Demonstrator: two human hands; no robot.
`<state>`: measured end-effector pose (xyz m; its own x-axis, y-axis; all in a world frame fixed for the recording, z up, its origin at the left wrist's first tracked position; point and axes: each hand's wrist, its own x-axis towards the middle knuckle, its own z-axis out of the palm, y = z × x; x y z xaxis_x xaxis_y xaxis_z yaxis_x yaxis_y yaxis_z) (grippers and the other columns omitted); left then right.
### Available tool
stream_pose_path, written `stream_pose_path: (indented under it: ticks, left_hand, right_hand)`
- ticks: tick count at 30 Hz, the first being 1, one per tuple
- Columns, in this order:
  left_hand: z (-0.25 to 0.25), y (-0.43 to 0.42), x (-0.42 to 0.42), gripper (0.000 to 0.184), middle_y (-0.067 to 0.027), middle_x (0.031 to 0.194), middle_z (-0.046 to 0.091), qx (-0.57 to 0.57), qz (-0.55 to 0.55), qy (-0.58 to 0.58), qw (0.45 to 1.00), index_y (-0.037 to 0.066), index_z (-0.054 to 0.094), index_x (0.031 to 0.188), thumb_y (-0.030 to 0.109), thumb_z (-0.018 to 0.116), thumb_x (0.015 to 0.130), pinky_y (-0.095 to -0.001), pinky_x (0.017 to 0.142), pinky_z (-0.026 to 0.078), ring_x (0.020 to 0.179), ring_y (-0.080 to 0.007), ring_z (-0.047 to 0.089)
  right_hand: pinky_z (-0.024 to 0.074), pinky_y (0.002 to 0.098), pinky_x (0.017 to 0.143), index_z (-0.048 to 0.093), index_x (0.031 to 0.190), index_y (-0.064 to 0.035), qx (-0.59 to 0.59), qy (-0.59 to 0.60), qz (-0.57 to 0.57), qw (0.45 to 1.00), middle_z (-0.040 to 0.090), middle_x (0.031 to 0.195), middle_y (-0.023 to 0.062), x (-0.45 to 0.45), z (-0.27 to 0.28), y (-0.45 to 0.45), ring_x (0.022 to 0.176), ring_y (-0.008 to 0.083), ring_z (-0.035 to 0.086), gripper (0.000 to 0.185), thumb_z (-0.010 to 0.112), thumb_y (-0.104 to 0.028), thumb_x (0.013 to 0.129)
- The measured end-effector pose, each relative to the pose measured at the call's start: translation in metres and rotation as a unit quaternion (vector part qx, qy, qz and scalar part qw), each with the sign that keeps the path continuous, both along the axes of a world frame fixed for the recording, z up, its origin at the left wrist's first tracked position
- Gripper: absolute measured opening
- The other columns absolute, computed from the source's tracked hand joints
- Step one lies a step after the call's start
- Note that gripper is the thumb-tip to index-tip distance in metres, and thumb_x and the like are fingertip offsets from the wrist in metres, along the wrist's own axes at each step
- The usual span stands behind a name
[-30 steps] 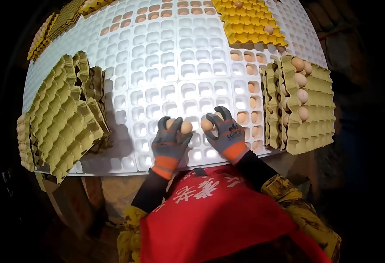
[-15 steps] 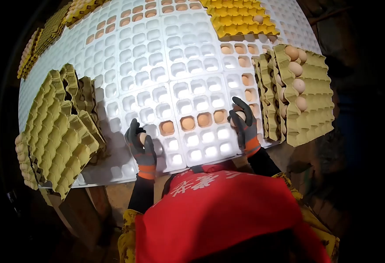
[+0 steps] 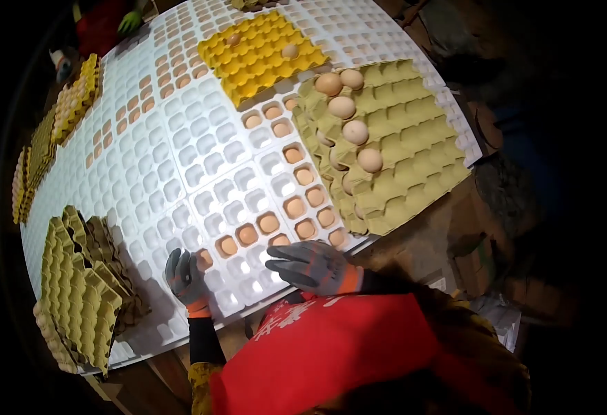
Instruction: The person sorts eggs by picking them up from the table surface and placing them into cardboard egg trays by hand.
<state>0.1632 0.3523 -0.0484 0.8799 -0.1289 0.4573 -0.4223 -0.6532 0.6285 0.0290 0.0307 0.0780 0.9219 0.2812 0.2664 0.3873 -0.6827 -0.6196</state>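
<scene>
My left hand (image 3: 187,280), in a grey glove with an orange cuff, is over the white tray (image 3: 231,301) near the front edge. Its fingers are curled, and whatever they may hold is hidden. Just right of its fingertips, a brown egg (image 3: 204,259) sits in a cell. My right hand (image 3: 310,266) wears a matching glove, palm down with fingers stretched leftward. It partly covers an egg (image 3: 278,242) in its cell; I see nothing held in it. A row of eggs (image 3: 247,234) lies between and beyond the hands, with more eggs (image 3: 305,229) in the cells past my right hand.
A green-yellow egg tray (image 3: 407,145) carries several loose eggs (image 3: 356,131) at right. Behind it lies a yellow tray (image 3: 262,55) with two eggs. Stacked trays (image 3: 75,290) stand at left, more (image 3: 75,97) at far left. Another person's gloved hand (image 3: 130,23) shows at the back.
The view has swung right. My right hand has moved from gripping an egg to lying stretched leftward over the tray; eggs now show in cells beside it. The egg in my left hand is no longer visible.
</scene>
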Motion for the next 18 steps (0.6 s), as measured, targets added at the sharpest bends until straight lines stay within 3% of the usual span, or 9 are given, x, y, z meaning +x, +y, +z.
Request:
stream_pose_path:
  ticks: [3,4,5,6,8,11,13,15,18]
  left_hand:
    - [0.004,-0.012,-0.003,0.019,-0.0159,0.123,0.065,0.072,0.055,0.043,0.995,0.002,0.073,0.104,0.006,0.069,0.085,-0.0434,0.098,0.048,0.12,-0.0349,0.057]
    - [0.014,-0.02,-0.002,0.02,-0.0157,0.126,0.064,0.115,0.081,0.044,0.989,0.002,0.073,0.105,0.006,0.069,0.086,-0.0432,0.1,0.047,0.123,-0.0345,0.055]
    - [0.032,-0.041,-0.005,0.024,-0.0146,0.132,0.06,0.03,0.088,0.045,0.995,0.003,0.072,0.111,0.007,0.067,0.088,-0.0408,0.104,0.044,0.128,-0.0317,0.052]
    - [0.035,-0.057,-0.003,0.029,-0.0135,0.133,0.06,-0.098,0.063,0.071,0.991,0.003,0.069,0.118,0.006,0.067,0.089,-0.0383,0.105,0.043,0.127,-0.0298,0.053]
    - [0.075,-0.109,0.006,0.034,-0.0137,0.128,0.062,-0.008,0.013,0.005,1.0,0.004,0.066,0.122,0.004,0.068,0.089,-0.0374,0.101,0.046,0.123,-0.0295,0.056]
    - [0.144,-0.211,0.017,0.037,-0.0132,0.127,0.062,-0.085,-0.119,0.011,0.989,0.004,0.065,0.125,0.003,0.07,0.088,-0.0373,0.1,0.047,0.119,-0.0281,0.059]
    - [0.176,-0.269,0.018,0.042,-0.0132,0.129,0.062,-0.058,-0.205,-0.014,0.977,0.005,0.064,0.128,0.005,0.073,0.087,-0.0373,0.1,0.047,0.117,-0.028,0.06]
    - [0.206,-0.319,0.011,0.048,-0.0133,0.125,0.063,0.015,-0.268,-0.045,0.962,0.008,0.063,0.128,0.01,0.077,0.082,-0.0393,0.095,0.049,0.111,-0.0311,0.061]
    - [0.204,-0.365,0.015,0.047,-0.0117,0.113,0.065,0.233,-0.273,-0.059,0.931,0.01,0.065,0.12,0.018,0.078,0.076,-0.0414,0.086,0.05,0.099,-0.0357,0.062]
  right_hand:
    - [0.0541,0.0387,0.077,0.068,0.119,-0.0097,0.025,-0.123,-0.057,0.99,0.067,0.112,0.0093,0.001,0.085,-0.064,0.093,0.0287,0.066,0.037,0.068,-0.006,0.083]
    - [0.0535,0.0398,0.077,0.068,0.118,-0.0103,0.022,-0.148,-0.101,0.984,0.067,0.113,0.0093,0.006,0.093,-0.09,0.092,0.0275,0.066,0.036,0.067,-0.003,0.083]
    - [0.0524,0.0402,0.08,0.068,0.119,-0.0113,0.004,-0.129,-0.138,0.982,0.066,0.113,0.0077,0.01,0.1,-0.119,0.095,0.0275,0.064,0.035,0.065,-0.005,0.084]
    - [0.0514,0.0401,0.083,0.066,0.122,-0.0117,-0.137,-0.151,-0.146,0.968,0.065,0.114,0.0069,0.019,0.102,-0.145,0.099,0.028,0.062,0.037,0.065,-0.007,0.085]
    - [0.0509,0.0404,0.085,0.064,0.125,-0.0114,-0.158,-0.079,-0.122,0.977,0.064,0.114,0.0076,0.034,0.103,-0.174,0.101,0.0306,0.059,0.042,0.067,-0.009,0.084]
    - [0.0522,0.0379,0.086,0.062,0.127,-0.0101,-0.189,-0.082,-0.049,0.977,0.065,0.115,0.0066,0.043,0.093,-0.193,0.101,0.0257,0.062,0.042,0.07,-0.009,0.085]
    - [0.0531,0.033,0.078,0.06,0.128,-0.0074,0.16,0.082,-0.108,0.978,0.066,0.111,0.007,0.036,0.107,-0.199,0.093,0.0201,0.065,0.042,0.07,-0.01,0.087]
    - [0.0549,0.0261,0.074,0.058,0.131,-0.0029,0.456,0.135,-0.132,0.87,0.066,0.111,0.0064,0.033,0.102,-0.214,0.09,0.0137,0.067,0.044,0.07,-0.015,0.091]
    - [0.056,0.0348,0.09,0.054,0.135,-0.0008,0.582,0.209,-0.13,0.775,0.064,0.121,0.0098,0.037,0.101,-0.252,0.105,0.0201,0.065,0.044,0.06,-0.024,0.098]
